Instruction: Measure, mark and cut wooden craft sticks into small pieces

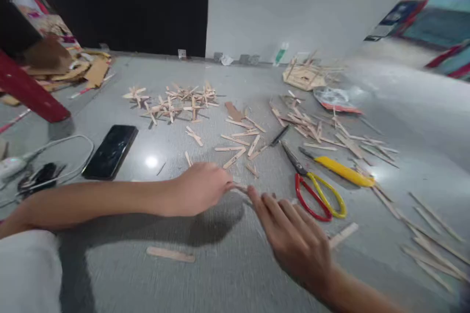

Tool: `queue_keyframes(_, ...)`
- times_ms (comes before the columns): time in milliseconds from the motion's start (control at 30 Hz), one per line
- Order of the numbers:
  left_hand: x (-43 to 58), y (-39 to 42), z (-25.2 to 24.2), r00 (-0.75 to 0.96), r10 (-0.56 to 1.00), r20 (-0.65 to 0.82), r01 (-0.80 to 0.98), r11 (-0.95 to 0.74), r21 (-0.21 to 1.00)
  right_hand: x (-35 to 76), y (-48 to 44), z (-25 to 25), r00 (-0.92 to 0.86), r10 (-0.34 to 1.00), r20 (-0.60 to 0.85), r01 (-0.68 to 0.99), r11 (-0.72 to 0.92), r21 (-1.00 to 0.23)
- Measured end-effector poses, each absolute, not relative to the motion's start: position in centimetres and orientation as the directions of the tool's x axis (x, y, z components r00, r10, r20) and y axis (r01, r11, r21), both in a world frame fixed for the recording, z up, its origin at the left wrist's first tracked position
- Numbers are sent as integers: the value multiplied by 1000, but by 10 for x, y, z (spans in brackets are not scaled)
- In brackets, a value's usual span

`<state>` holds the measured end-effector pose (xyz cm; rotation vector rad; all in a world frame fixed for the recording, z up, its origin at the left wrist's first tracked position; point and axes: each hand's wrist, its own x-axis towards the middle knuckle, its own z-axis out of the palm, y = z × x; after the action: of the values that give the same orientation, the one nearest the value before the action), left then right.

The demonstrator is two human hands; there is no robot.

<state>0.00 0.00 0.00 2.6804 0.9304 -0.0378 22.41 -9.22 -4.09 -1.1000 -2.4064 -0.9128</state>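
Observation:
A thin wooden craft stick point(240, 187) spans the gap between my two hands, just above the grey floor. My left hand point(205, 188) is closed on its left end, with the fingers curled. At the other end, my right hand point(293, 230) pinches the stick between thumb and fingers; its grip is partly hidden. One loose craft stick point(171, 254) lies flat below my left hand. Another stick point(344, 234) pokes out beside my right hand. Scissors point(312, 186) with one red and one yellow handle lie just beyond my right hand.
A yellow-handled cutter point(341, 170) lies right of the scissors. Several small stick pieces joined into crosses point(176, 102) sit farther back. Loose sticks point(352, 144) spread across the right. A black phone point(110, 151) and a white cable point(81, 139) are at left, near a red post point(33, 90).

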Motion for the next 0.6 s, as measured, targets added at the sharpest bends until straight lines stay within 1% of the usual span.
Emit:
queue_keyframes(33, -2, 2, -6, 755, 642, -133, 655, -731, 192, 225, -92, -46, -624, 547, 557, 776, 515, 364)
queue_keyframes(67, -3, 4, -11, 730, 673, -119, 684, -720, 119, 227, -92, -50, -590, 563, 579, 793, 539, 284)
queue_keyframes(100, -5, 5, -15, 719, 690, -82, 695, -717, 57, 228, -91, -54, -536, 594, 600, 811, 560, 170)
queue_keyframes(133, -6, 5, -18, 733, 679, -33, 680, -733, 24, 228, -89, -56, -462, 642, 611, 819, 573, 17)
queue_keyframes(167, -7, 4, -20, 759, 649, 55, 650, -760, 0, 228, -88, -57, -357, 720, 596, 802, 563, -200)
queue_keyframes(200, -8, 2, -20, 786, 595, 167, 606, -795, -20, 228, -85, -57, -241, 799, 550, 736, 520, -433)
queue_keyframes(233, -8, 0, -19, 805, 521, 286, 554, -832, -44, 227, -83, -55, -133, 874, 468, 621, 441, -648)
queue_keyframes(267, -9, -3, -17, 805, 431, 407, 501, -862, -78, 226, -82, -51, -56, 934, 352, 473, 336, -815)
queue_keyframes(300, -9, -7, -15, 797, 339, 500, 450, -886, -117, 225, -81, -48, -14, 973, 232, 315, 224, -922)
queue_keyframes(333, -9, -11, -13, 784, 255, 565, 403, -902, -153, 224, -80, -43, 0, 992, 128, 173, 126, -977)
queue_keyframes(367, -8, -15, -11, 772, 179, 610, 357, -916, -183, 223, -80, -39, -5, 999, 47, 67, 47, -997)
queue_keyframes(400, -8, -18, -10, 771, 128, 624, 317, -927, -201, 222, -81, -35, -14, 1000, -6, 1, -6, -1000)
queue_keyframes(433, -8, -21, -9, 770, 83, 632, 279, -935, -218, 221, -82, -32, -14, 999, -28, -31, -29, -999)
queue_keyframes(467, -8, -23, -8, 772, 54, 633, 251, -941, -225, 220, -84, -30, -6, 1000, -16, -40, -17, -999)
queue_keyframes(533, -7, -27, -8, 765, 38, 643, 222, -953, -207, 219, -86, -26, 25, 997, 66, 4, 66, -998)
queue_keyframes(567, -6, -28, -8, 754, 58, 654, 222, -960, -170, 219, -87, -24, 42, 992, 120, 43, 118, -992)
queue_keyframes(600, -6, -30, -7, 737, 102, 668, 231, -967, -107, 219, -88, -23, 50, 984, 169, 85, 165, -983)
